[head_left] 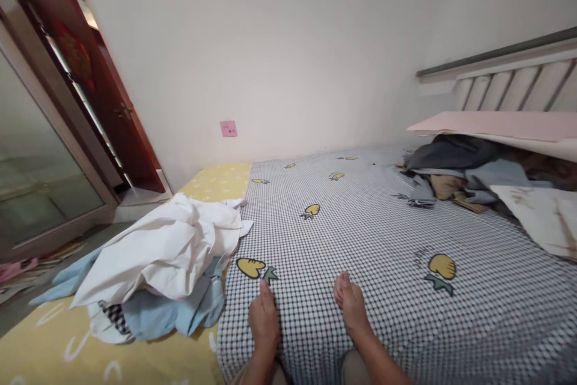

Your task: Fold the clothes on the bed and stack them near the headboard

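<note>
Both hands hover low over, or rest on, a checked bedsheet (288, 241) with yellow pineapple prints; I cannot tell whether they touch it. My left hand (265, 318) is closed with its thumb pointing away from me, just below a pineapple print. My right hand (352, 306) is curled into a loose fist, thumb on top, and nothing shows in it. To the left of my left hand lies a heap of clothes, with a crumpled white garment (166, 247) over a light blue garment (180, 313).
A yellow patterned sheet (148, 364) covers the bed's left side. On the right, folded dark clothes (451, 154) sit under a pink board (505, 124), near a white headboard (500, 90). A pink note (228, 128) is on the wall. A red door (103, 90) stands at left.
</note>
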Demonstrator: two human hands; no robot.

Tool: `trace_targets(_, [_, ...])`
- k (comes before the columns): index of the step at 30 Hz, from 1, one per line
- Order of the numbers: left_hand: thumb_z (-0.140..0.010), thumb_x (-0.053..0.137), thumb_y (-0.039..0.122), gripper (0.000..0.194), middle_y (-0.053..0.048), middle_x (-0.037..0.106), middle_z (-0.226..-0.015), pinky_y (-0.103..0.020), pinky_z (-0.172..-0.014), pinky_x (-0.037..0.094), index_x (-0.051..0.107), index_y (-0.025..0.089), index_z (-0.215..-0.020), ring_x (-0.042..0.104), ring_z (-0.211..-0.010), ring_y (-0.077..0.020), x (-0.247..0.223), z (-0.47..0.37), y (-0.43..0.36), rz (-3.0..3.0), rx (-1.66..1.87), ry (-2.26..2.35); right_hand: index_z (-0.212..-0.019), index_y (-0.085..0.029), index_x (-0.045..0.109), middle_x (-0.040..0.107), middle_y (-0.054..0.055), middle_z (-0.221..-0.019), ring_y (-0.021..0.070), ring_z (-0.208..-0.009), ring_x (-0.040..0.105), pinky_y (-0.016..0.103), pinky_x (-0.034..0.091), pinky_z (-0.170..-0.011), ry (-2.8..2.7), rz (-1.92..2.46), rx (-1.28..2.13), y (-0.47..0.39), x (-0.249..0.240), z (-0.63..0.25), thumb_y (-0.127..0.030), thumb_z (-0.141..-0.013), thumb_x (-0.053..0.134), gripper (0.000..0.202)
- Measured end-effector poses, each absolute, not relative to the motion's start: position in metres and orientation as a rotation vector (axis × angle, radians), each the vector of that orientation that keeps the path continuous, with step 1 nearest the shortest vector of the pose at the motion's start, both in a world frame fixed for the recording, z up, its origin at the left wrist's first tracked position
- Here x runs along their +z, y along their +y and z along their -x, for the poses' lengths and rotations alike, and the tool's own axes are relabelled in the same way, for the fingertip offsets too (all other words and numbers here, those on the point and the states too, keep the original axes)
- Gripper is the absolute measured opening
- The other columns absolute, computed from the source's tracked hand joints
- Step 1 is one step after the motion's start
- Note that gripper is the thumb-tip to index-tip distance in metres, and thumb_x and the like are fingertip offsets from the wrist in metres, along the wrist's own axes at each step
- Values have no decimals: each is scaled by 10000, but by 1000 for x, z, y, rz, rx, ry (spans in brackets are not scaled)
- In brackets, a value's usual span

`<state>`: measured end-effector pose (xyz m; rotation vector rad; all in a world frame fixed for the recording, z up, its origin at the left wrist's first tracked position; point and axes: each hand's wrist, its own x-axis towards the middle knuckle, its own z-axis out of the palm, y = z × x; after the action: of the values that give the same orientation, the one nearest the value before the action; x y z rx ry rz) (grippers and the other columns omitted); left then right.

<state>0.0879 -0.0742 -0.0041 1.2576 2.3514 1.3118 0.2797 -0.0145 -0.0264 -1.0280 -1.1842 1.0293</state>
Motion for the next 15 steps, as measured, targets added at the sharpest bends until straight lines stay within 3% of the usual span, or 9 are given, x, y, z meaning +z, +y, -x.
trace_targets(15, [-1012, 102, 502, 681, -63, 620, -562, -310, -572, 359, 484, 242, -513, 564, -564, -191, -5, -89, -77, -1243, 1154, 2327, -494, -264, 283, 253, -44, -485, 120, -461, 262, 301, 282, -436, -1149, 1073, 1064, -20, -29, -280, -881, -799, 364, 693])
